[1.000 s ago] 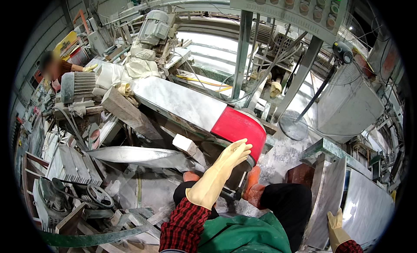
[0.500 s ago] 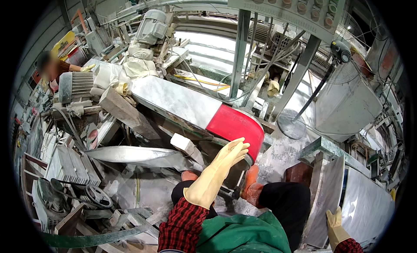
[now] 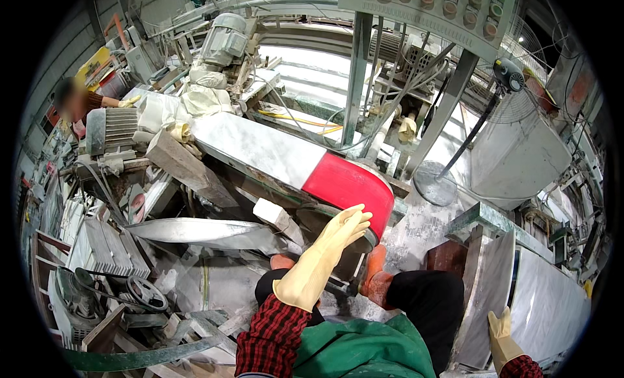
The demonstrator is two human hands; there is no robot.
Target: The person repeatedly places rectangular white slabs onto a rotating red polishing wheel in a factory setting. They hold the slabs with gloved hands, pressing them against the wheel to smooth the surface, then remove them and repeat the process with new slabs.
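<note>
My left hand (image 3: 337,236), in a pale yellow rubber glove, is held out over the near end of a red belt (image 3: 351,186). Its fingers are stretched out with nothing in them; whether they touch the belt's edge I cannot tell. On the belt, beyond the red part, lies a long white-grey stone slab (image 3: 260,147). At the lower right my right hand (image 3: 502,336), gloved alike, has its fingers apart against the face of a grey stone slab (image 3: 484,300) standing on edge. Another pale slab (image 3: 549,306) leans beside it.
A control panel (image 3: 435,14) with buttons and a green light hangs overhead on posts. A standing fan (image 3: 509,75) is at the right. Left lie a wooden block (image 3: 188,167), stacked strips (image 3: 107,248) and a handwheel (image 3: 147,293). A co-worker (image 3: 78,102) is far left.
The white-grey slab has shifted slightly along the belt toward the far left, so a little more red shows. Both hands stay nearly where they were.
</note>
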